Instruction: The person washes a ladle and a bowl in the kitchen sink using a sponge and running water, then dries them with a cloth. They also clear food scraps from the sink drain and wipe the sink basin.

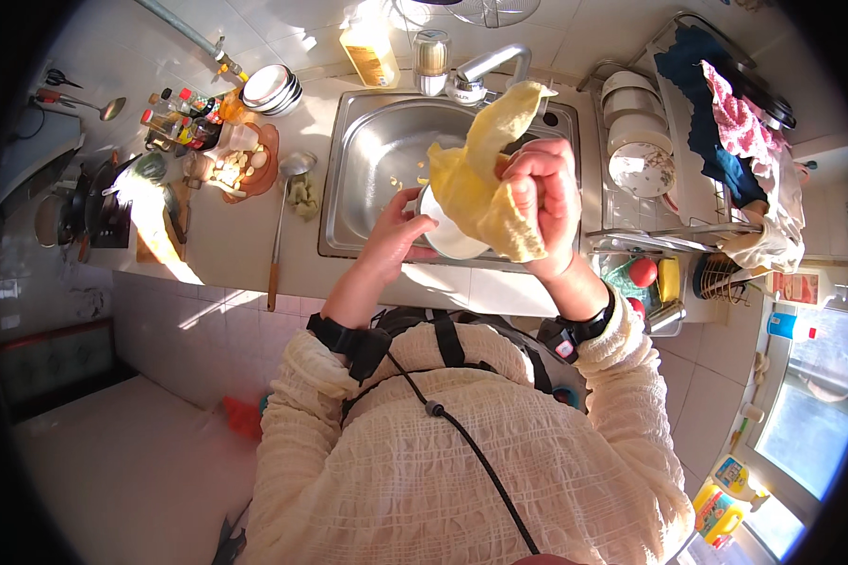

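Observation:
My left hand (398, 236) grips the rim of a white bowl (452, 229) above the front edge of the stainless steel sink (367, 152). In my right hand (548, 198) a yellow cloth (477, 191) is bunched, raised over the bowl. One end of the cloth sticks up towards the faucet (491, 67), and its lower part hides much of the bowl. Small yellowish scraps lie on the sink floor left of the bowl.
A ladle (275, 233) with a wooden handle lies left of the sink, its handle jutting past the counter's front edge. Stacked bowls (272, 88) and sauce bottles (184, 120) stand behind it. On the right, a dish rack (608, 229) holds bowls beside hanging cloths (714, 127).

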A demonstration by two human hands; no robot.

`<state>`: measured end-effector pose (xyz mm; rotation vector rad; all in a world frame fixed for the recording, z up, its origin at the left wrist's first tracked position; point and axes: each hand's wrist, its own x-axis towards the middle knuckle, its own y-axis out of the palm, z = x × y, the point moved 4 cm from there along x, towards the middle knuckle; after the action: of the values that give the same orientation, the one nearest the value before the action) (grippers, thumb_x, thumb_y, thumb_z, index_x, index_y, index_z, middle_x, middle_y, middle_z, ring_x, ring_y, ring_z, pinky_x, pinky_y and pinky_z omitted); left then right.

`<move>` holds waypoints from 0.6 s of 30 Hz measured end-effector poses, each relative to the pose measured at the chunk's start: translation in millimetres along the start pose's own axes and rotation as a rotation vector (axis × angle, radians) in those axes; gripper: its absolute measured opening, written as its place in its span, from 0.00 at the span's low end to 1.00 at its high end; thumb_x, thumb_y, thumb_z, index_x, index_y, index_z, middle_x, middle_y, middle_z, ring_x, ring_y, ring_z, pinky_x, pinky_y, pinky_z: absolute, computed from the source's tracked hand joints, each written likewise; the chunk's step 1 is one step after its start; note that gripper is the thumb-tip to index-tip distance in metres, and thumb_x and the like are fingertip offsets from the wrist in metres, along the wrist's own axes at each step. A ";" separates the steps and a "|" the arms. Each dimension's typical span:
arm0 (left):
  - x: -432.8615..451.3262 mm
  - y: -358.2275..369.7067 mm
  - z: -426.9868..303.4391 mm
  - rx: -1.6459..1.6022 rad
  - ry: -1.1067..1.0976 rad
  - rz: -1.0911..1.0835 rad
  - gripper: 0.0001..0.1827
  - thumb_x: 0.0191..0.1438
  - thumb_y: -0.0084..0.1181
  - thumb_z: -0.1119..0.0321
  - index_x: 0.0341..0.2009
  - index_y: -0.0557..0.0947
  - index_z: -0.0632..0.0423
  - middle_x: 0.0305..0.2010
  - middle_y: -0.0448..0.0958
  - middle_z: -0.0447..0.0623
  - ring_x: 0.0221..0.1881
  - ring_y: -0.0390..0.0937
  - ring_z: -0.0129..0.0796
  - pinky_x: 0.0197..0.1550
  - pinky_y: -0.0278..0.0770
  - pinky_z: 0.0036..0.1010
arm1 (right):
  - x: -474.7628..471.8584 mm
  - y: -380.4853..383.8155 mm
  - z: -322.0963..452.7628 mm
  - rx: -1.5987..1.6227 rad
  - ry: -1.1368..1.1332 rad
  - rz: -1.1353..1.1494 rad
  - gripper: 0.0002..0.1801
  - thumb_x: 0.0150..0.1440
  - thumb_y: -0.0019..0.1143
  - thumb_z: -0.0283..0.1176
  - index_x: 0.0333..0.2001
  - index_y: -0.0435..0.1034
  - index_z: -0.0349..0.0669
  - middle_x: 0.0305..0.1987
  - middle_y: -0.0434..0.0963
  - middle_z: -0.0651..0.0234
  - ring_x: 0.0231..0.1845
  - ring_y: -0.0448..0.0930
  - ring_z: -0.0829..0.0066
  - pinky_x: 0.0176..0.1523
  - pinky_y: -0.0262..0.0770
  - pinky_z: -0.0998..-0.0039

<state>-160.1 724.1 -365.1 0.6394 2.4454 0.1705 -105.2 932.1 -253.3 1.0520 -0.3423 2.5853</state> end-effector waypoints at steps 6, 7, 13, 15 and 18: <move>-4.2 4.7 -12.1 0.100 0.050 0.027 0.37 0.58 0.58 0.67 0.71 0.63 0.53 0.52 0.75 0.53 0.52 0.79 0.37 0.39 0.87 0.34 | -19.2 14.0 16.9 -0.299 -0.083 0.377 0.15 0.50 0.75 0.27 0.42 0.77 0.41 0.54 0.73 0.57 0.58 0.74 0.53 0.62 0.72 0.52; -6.1 7.6 -16.8 0.144 0.101 0.080 0.36 0.58 0.58 0.67 0.71 0.64 0.54 0.50 0.76 0.52 0.50 0.80 0.36 0.39 0.86 0.33 | -17.7 13.1 13.0 -0.496 -0.051 0.381 0.28 0.47 0.77 0.29 0.53 0.76 0.45 0.59 0.71 0.52 0.63 0.73 0.49 0.63 0.73 0.51; -16.4 25.1 -42.0 0.719 0.253 0.125 0.31 0.52 0.63 0.61 0.60 0.74 0.58 0.34 0.78 0.46 0.35 0.79 0.32 0.39 0.78 0.31 | -10.9 40.2 -16.3 -0.677 0.048 0.749 0.39 0.46 0.71 0.29 0.65 0.69 0.50 0.51 0.80 0.59 0.50 0.83 0.54 0.50 0.83 0.59; -21.1 27.9 -51.4 0.751 0.377 0.037 0.30 0.50 0.64 0.60 0.56 0.75 0.56 0.35 0.79 0.49 0.35 0.79 0.38 0.40 0.76 0.35 | -7.4 43.3 -26.3 -0.698 0.044 0.800 0.32 0.46 0.69 0.28 0.58 0.73 0.47 0.44 0.81 0.60 0.41 0.84 0.55 0.43 0.82 0.59; -24.7 28.4 -59.3 0.784 0.416 -0.049 0.29 0.51 0.61 0.63 0.59 0.73 0.55 0.41 0.79 0.52 0.41 0.80 0.42 0.47 0.77 0.36 | -3.5 38.6 -34.8 -0.625 0.034 0.658 0.24 0.46 0.69 0.28 0.50 0.78 0.44 0.37 0.82 0.60 0.33 0.84 0.55 0.38 0.81 0.59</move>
<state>-165.8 738.6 -296.6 0.9339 2.9046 -0.7879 -139.7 907.7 -283.9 0.7328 -1.5878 2.6761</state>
